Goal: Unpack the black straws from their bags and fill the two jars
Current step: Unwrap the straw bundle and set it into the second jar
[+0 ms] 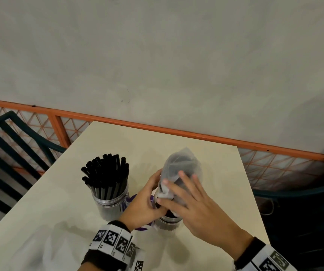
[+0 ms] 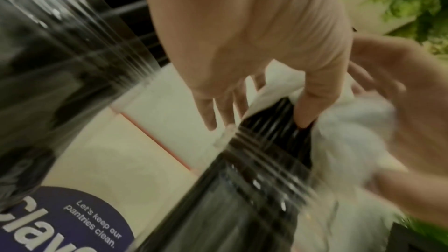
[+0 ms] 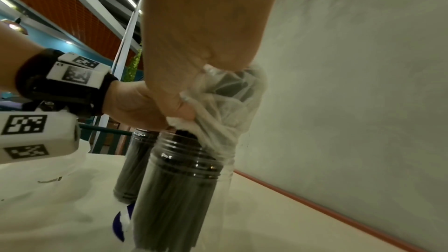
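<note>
Two clear jars stand on the cream table (image 1: pixel 206 153). The left jar (image 1: pixel 109 200) is packed with upright black straws (image 1: pixel 106 173). The right jar (image 1: pixel 168 222) (image 3: pixel 179 189) holds straws still covered on top by a thin translucent bag (image 1: pixel 180 165) (image 3: pixel 230 99). My left hand (image 1: pixel 151 192) wraps round the bag and straws at that jar's mouth, its thumb (image 2: pixel 312 102) on the bag's edge. My right hand (image 1: pixel 176 194) pinches a fold of the bag with its thumb (image 3: pixel 184 106), the other fingers spread.
A purple round label or lid (image 2: pixel 72 217) lies on the table between the jars. An orange rail (image 1: pixel 176 132) and a grey wall run behind the table. A dark slatted chair (image 1: pixel 10 143) stands at the left, another (image 1: pixel 303 192) at the right.
</note>
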Demonstrator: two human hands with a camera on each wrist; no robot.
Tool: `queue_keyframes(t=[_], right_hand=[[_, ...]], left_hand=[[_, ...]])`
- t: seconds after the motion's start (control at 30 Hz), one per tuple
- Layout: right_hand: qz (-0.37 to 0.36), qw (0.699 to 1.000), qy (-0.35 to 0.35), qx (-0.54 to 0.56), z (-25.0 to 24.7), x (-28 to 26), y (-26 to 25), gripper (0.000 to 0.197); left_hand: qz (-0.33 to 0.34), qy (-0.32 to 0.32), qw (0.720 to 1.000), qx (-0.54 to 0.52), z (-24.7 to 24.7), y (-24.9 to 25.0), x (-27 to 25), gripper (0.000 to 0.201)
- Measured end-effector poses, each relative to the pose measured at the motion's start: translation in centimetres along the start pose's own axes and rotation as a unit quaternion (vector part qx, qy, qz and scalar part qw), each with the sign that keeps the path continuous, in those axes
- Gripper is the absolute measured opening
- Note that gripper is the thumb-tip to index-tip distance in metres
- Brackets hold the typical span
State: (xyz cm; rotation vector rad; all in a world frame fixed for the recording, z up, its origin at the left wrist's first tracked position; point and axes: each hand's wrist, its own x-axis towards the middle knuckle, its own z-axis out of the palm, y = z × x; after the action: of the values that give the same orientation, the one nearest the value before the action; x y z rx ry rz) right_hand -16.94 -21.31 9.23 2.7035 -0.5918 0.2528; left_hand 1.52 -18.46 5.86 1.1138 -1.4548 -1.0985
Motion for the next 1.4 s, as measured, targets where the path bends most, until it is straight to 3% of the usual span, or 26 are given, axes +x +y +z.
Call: queue_keyframes(t=[0.1,0.17,0.27,0.37,0.43,0.47,0.5,0.53,0.73,0.87,0.97,1.07,1.17,1.27,1.33,1.4], right_hand=[[0.111,0.986,0.066,0.104,0.7,-1.5,-1.2,0.107],[0.236,0.938,0.120,0.223,1.4,-2.6,-2.5,0.108],[0.413,0.791,0.147,0.427,2.5,-3.8,-4.4,0.098],[0.446,0.617,0.097,0.642,2.3,-4.0,-5.8,0.073],[0.436,0.504,0.094,0.740,1.4,-3.9,-6.3,0.073],[0.432,0.472,0.114,0.760,1.0,-3.8,-6.4,0.077],[0.428,0.462,0.141,0.764,0.7,-3.8,-6.3,0.076],[0.424,0.471,0.165,0.756,0.2,-3.7,-6.0,0.073],[0.376,0.622,0.216,0.652,-4.6,-3.1,-2.7,0.061],[0.358,0.662,0.265,0.602,-7.2,-3.3,-1.1,0.050],[0.360,0.723,0.287,0.516,-8.7,-3.7,-0.8,0.040],[0.333,0.773,0.297,0.451,-9.9,-4.4,-1.3,0.037],[0.298,0.786,0.270,0.470,-10.6,-5.2,-2.8,0.024],[0.317,0.788,0.270,0.454,-10.9,-5.8,-4.3,0.023],[0.353,0.773,0.316,0.422,-11.0,-6.4,-5.0,0.022],[0.395,0.744,0.363,0.397,-11.1,-7.1,-5.6,0.019]], left_hand=[[-0.025,0.045,0.998,0.018,-1.1,-0.1,-0.6,0.053],[-0.027,0.076,0.995,0.059,-1.3,0.1,-0.9,0.031],[-0.010,0.116,0.986,0.117,-1.4,0.7,-1.3,0.014],[0.016,0.159,0.967,0.198,-1.6,1.4,-1.7,0.021],[0.016,0.186,0.962,0.201,-1.4,2.0,-1.9,0.023],[0.014,0.203,0.960,0.191,-1.2,2.4,-2.0,0.024],[0.013,0.220,0.959,0.179,-1.1,2.9,-2.0,0.025],[0.017,0.230,0.959,0.167,-0.9,3.5,-2.1,0.026],[0.055,0.189,0.975,0.103,-0.6,8.5,-2.4,0.022],[0.100,0.171,0.977,0.080,-0.1,12.2,-3.2,0.025],[0.126,0.159,0.970,0.136,0.0,13.9,-4.1,0.024],[0.165,0.157,0.942,0.245,-0.1,14.9,-5.6,0.019],[0.201,0.145,0.927,0.282,0.5,15.5,-7.6,0.020],[0.207,0.163,0.911,0.316,1.0,15.5,-9.8,0.014],[0.195,0.212,0.895,0.339,0.6,15.1,-11.6,0.007],[0.173,0.275,0.872,0.366,0.0,14.5,-13.1,0.014]])
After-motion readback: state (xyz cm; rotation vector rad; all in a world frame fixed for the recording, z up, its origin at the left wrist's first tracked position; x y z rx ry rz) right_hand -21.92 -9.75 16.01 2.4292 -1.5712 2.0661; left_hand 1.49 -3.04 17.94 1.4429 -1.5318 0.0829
